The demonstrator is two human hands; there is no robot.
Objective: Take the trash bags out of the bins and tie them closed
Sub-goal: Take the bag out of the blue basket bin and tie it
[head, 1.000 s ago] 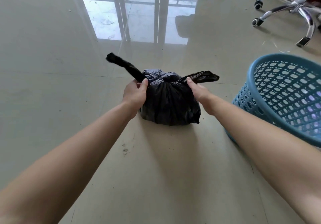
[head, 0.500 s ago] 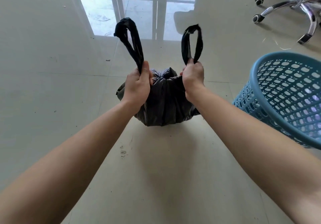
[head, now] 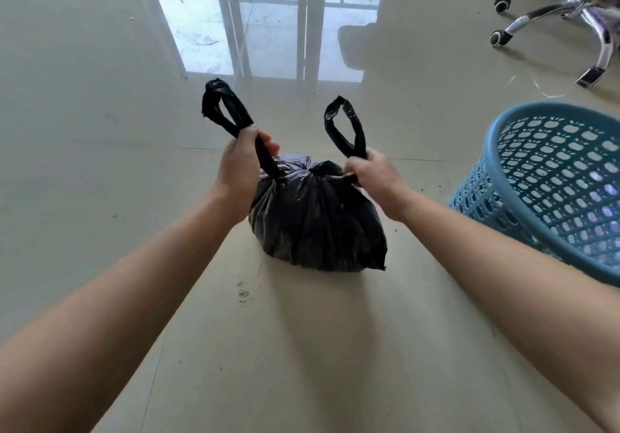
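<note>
Hands have spread from the bag point(head: 315, 227) knot point(head: 313, 168): left hand point(head: 239, 168) raised left of it, right hand point(head: 376, 179) lower, right of it, fingers clamped on handles point(head: 242, 111).

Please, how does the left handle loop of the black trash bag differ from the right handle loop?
The left handle loop reaches higher in the picture and leans strongly leftward. The right handle loop is lower and stands straighter. The left handle loop looks bunched at its top, while the right handle loop looks flatter and glossy there. Both are black and rise from the trash bag. The left hand and right hand each grip one.
</note>
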